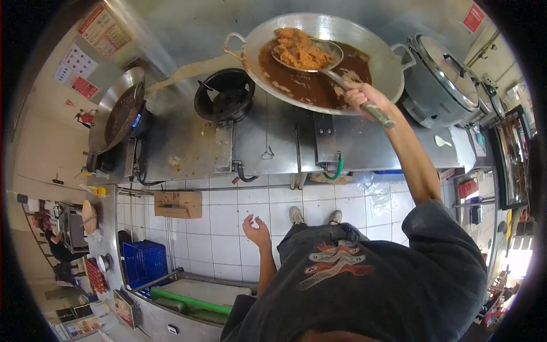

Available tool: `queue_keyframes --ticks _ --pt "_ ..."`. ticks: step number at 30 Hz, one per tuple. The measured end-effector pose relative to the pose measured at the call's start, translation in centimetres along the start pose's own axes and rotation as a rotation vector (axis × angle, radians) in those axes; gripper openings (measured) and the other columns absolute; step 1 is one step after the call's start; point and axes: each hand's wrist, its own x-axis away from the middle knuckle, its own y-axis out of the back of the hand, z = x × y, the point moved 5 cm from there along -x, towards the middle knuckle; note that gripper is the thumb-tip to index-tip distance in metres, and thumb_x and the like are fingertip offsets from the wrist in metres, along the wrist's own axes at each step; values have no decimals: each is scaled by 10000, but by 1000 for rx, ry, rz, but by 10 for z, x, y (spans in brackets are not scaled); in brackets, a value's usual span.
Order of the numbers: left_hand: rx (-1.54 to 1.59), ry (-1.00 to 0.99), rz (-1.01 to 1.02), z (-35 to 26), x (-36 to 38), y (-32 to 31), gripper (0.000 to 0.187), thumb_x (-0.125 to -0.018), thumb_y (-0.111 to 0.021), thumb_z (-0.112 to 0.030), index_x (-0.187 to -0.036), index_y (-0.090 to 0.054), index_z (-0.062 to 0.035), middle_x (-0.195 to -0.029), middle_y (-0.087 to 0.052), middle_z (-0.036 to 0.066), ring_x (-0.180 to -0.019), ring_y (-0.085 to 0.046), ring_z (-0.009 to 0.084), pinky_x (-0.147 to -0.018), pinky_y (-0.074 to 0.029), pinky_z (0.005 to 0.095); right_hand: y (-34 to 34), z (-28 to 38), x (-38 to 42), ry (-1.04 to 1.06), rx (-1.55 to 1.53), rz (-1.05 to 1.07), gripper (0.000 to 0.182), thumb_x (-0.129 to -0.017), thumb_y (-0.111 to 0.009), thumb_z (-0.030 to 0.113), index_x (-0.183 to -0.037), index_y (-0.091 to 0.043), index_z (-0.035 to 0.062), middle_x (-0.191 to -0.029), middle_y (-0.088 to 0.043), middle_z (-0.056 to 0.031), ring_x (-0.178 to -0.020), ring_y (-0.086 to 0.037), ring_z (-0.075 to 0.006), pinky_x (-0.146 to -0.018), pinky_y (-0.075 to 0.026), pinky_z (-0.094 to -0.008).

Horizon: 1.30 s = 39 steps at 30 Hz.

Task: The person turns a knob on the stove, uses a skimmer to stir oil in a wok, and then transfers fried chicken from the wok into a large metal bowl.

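Observation:
My right hand [364,96] is wrapped round the handle of a metal skimmer [340,56]. On its round head rests a heap of orange-brown fried food [299,48], perhaps fried chicken. The skimmer is over a wide two-handled wok [379,54] holding dark brown oil [313,91] with pale foam patches. Down by my body, above the tiled floor, my left hand [256,229] hangs with its fingers apart and nothing in it.
A black gas burner [224,96] sits left of the wok, and a second wok [122,111] stands farther left. Right of the large wok is a big grey rice cooker [436,85]. A cardboard box [178,204] and blue crate [145,263] lie below. A person [57,242] is far left.

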Motion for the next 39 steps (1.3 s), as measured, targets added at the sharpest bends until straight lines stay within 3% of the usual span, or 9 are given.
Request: queue_keyframes --ticks 11,14,19,23,25,30,33,38,39 --pt "-65 115 -4 31 21 24 243 -734 -606 -12 -975 -591 -38 -893 -566 118 -791 -550 242 -646 -445 344 -2 9 -4 324 403 -155 217 -934 -527 179 -977 -409 2 -588 -393 46 -404 -372 -16 -316 -298 -160" --pt "-67 123 11 25 20 26 245 -737 -608 -14 -981 -590 -38 -900 -566 110 -797 -552 234 -630 -443 332 13 12 -15 183 119 -63 211 -932 -524 162 -974 -416 -14 -596 -396 44 -409 -379 -13 -318 -298 -153" --pt "-28 6 7 25 -1 0 240 -775 -597 -21 -1014 -581 -27 -930 -588 102 -777 -569 220 -641 -445 328 -6 4 1 169 188 -47 119 -918 -495 62 -926 -430 -37 -593 -385 52 -409 -363 -9 -310 -294 -148" --pt "75 80 66 -20 -15 0 214 -789 -594 -29 -1002 -573 -24 -947 -602 87 -763 -574 189 -645 -438 309 1 -2 4 247 51 -56 102 -929 -445 59 -939 -436 -42 -609 -358 53 -398 -320 -9 -307 -279 -153" --pt "95 35 73 -39 -18 6 202 -794 -594 -32 -994 -570 -22 -946 -604 84 -766 -576 182 -645 -436 303 0 -15 27 347 430 -160 99 -930 -442 58 -947 -435 -39 -610 -352 53 -392 -313 -12 -305 -275 -160" --pt "189 -37 58 -88 -14 8 161 -803 -595 -25 -960 -560 -13 -906 -604 79 -758 -572 165 -650 -430 285 -14 -40 48 116 -108 14 49 -919 -454 45 -877 -455 18 -584 -352 68 -373 -300 -10 -285 -246 -175" --pt "321 -176 65 -131 -29 -7 151 -793 -618 -10 -928 -552 -6 -834 -591 74 -740 -553 157 -645 -427 271 -29 -20 46 452 672 -129 95 -915 -456 42 -824 -434 50 -579 -359 76 -372 -304 -6 -291 -232 -170" --pt "502 -298 191 -192 2 11 162 -792 -626 4 -931 -544 5 -843 -588 83 -753 -545 133 -707 -447 269 -26 -52 62 286 185 -16 169 -926 -460 78 -765 -410 65 -574 -382 76 -370 -306 -6 -299 -240 -177" --pt "538 -314 261 -210 3 9 153 -808 -605 15 -942 -532 7 -851 -580 81 -778 -540 129 -733 -444 263 -22 -53 70 461 672 -151 179 -926 -467 87 -757 -409 64 -579 -377 72 -376 -311 -9 -302 -236 -179"
